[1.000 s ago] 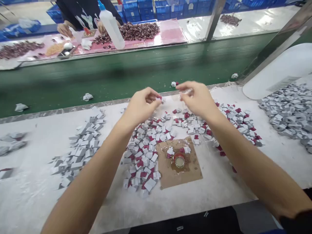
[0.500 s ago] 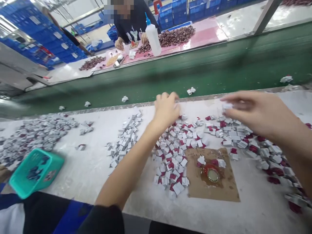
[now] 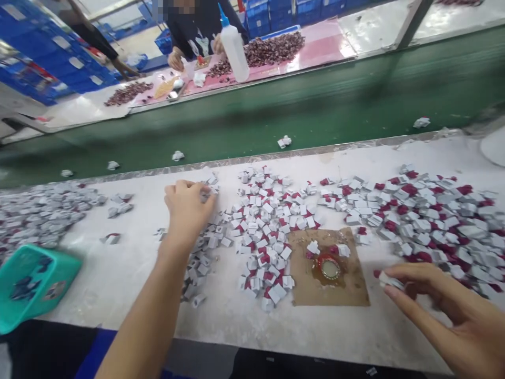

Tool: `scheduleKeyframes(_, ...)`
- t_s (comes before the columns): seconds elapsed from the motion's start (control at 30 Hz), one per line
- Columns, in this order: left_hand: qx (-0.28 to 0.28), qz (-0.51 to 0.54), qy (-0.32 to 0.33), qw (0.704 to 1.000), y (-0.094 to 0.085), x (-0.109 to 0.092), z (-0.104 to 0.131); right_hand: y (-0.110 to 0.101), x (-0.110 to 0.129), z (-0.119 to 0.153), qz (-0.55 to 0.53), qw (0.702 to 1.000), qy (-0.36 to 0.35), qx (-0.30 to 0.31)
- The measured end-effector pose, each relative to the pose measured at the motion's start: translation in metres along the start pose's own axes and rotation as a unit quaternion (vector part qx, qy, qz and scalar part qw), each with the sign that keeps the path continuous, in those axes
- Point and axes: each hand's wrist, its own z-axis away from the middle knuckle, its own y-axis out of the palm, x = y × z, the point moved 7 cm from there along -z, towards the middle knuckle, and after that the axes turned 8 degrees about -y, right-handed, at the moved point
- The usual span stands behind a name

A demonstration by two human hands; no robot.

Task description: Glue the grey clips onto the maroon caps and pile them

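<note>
My left hand (image 3: pixel 190 208) bends over the far end of a heap of plain white-grey pieces (image 3: pixel 203 258), its thumb and fingers pinched around a small white-grey piece (image 3: pixel 205 195) partly hidden by them. My right hand (image 3: pixel 442 305) is closed at the right of a brown cardboard sheet (image 3: pixel 303 292), pinching a small white piece with a dark red tip (image 3: pixel 389 280) between thumb and forefinger. On the cardboard lies a bottle cap (image 3: pixel 330 269) in a wet amber patch, with two small red-and-white pieces beside it. Red-and-white pieces (image 3: pixel 264 226) are heaped left of the cardboard.
More red-and-white pieces (image 3: pixel 430 216) spread at the right. A teal basket (image 3: pixel 65 273) with dark contents stands at the left, near another grey heap (image 3: pixel 43 210). A green belt (image 3: pixel 335 113) carries several pieces. Beyond it, a person works near a white bottle (image 3: pixel 235 55).
My left hand has moved left onto the plain grey heap. My right hand has come down and nearer, still with a small piece in its fingers. The view has shifted slightly.
</note>
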Motion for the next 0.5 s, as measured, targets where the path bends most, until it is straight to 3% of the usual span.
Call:
scheduleKeyframes(0.1, 0.039, 0.091, 0.024, 0.995, -0.002, -0.01, 0.018, 0.008, 0.008, 0.0, -0.08, 0.996, 0.023, 0.022)
scheduleKeyframes(0.2, 0.102, 0.221, 0.061, 0.968, -0.001, -0.023, 0.043, 0.02, 0.023, -0.005, -0.165, 0.986, 0.034, 0.016)
scheduleKeyframes(0.3, 0.142, 0.308, 0.08, 0.937, -0.001, -0.033, 0.069, 0.031, 0.044, -0.008, -0.174, 0.984, -0.016, 0.018)
scheduleKeyframes(0.5, 0.179, 0.336, 0.078, 0.921, 0.007, -0.039, 0.106, 0.042, 0.074, -0.005, -0.119, 0.984, -0.127, 0.042)
